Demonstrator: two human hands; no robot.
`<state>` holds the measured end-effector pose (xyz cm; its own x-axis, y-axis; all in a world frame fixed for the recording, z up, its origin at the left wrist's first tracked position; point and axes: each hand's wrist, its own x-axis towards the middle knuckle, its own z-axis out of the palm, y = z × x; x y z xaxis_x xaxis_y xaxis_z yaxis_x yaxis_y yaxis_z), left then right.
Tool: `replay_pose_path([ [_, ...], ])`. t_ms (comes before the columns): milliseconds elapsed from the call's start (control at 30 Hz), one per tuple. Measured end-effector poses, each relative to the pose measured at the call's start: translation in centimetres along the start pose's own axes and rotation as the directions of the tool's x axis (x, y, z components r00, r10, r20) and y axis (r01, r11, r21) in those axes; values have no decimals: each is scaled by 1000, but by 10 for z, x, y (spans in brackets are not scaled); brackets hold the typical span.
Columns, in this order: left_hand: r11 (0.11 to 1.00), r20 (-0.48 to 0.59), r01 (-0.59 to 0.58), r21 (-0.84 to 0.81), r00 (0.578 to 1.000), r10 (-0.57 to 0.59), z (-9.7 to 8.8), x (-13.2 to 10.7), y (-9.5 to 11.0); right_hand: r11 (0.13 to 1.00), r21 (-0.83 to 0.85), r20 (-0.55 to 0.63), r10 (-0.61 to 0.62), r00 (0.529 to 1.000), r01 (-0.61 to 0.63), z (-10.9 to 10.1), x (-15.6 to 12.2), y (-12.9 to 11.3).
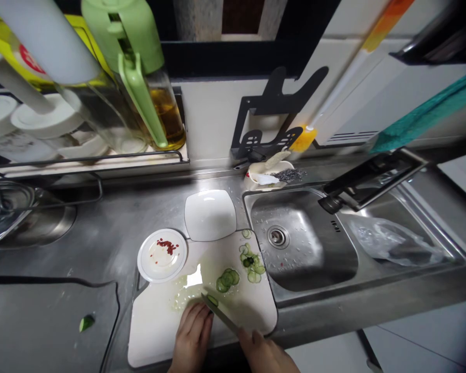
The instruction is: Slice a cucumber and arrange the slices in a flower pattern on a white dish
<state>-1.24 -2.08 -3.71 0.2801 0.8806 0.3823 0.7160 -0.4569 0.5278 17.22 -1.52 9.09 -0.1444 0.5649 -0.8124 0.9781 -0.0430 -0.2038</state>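
A white cutting board lies on the steel counter beside the sink. Thin green cucumber slices and a second small pile rest on its far half. My right hand is closed round the handle of a knife, whose blade slants up and left across the board. My left hand lies on the board with fingers curled, fingertips pressed on a small cucumber piece at the blade's tip.
A round plate with red chilli bits and a square white dish sit behind the board. The sink is at right, with a tap and a plastic bag. An oil bottle stands on a rack behind. A cucumber end lies at left.
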Motion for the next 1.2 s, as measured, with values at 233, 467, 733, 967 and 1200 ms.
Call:
replay_pose_path([
  [233, 1000, 24, 26, 3, 999, -26, 2, -3, -1, 1000, 8, -50, -20, 999, 20, 5, 3, 0],
  [467, 1000, 24, 19, -1, 1000, -19, 2, -4, -2, 998, -10, -97, -67, 993, 66, 15, 12, 3],
  [733, 999, 46, 38, -23, 998, -37, 2, -4, -1, 999, -20, -114, -45, 992, 43, 17, 23, -4],
  [967, 998, 39, 53, -29, 998, -51, 2, -4, -1, 999, -15, -107, -33, 994, 31, 26, 37, -4],
  [1200, 995, 70, 87, -44, 994, -83, -1, -2, 0, 998, 49, -152, -34, 988, 42, 32, 33, 5],
])
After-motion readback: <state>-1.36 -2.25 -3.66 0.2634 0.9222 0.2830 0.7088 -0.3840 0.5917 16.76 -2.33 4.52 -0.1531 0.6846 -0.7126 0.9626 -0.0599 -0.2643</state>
